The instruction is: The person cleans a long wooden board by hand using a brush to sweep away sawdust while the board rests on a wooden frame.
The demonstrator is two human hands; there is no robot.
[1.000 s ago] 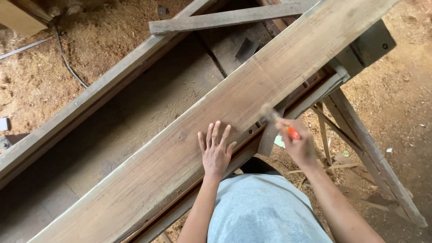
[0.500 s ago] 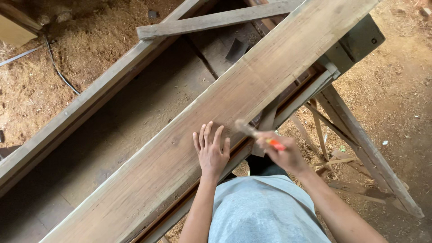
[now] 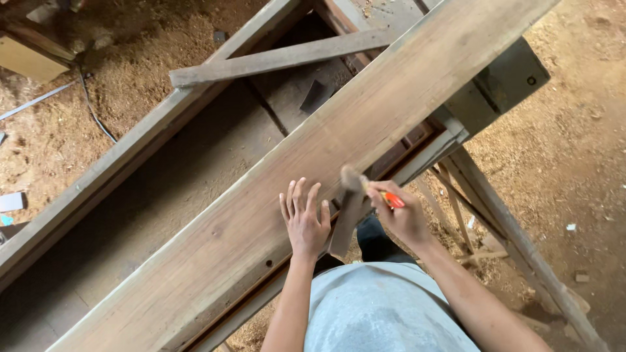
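Wooden plank (image 3: 313, 169), long axis diagonal; left hand (image 3: 305, 221) flat on it, fingers spread, holding nothing; right hand (image 3: 401, 218) just beside, gripping orange-handled tool (image 3: 372, 189).

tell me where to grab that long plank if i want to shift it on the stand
Best guess: grip the long plank by its two long edges, near the person's end, coming from the side where the left hand lies flat on it. Its face is broad and smooth, offering no purchase, and the right hand holds an orange-handled tool beside that edge.
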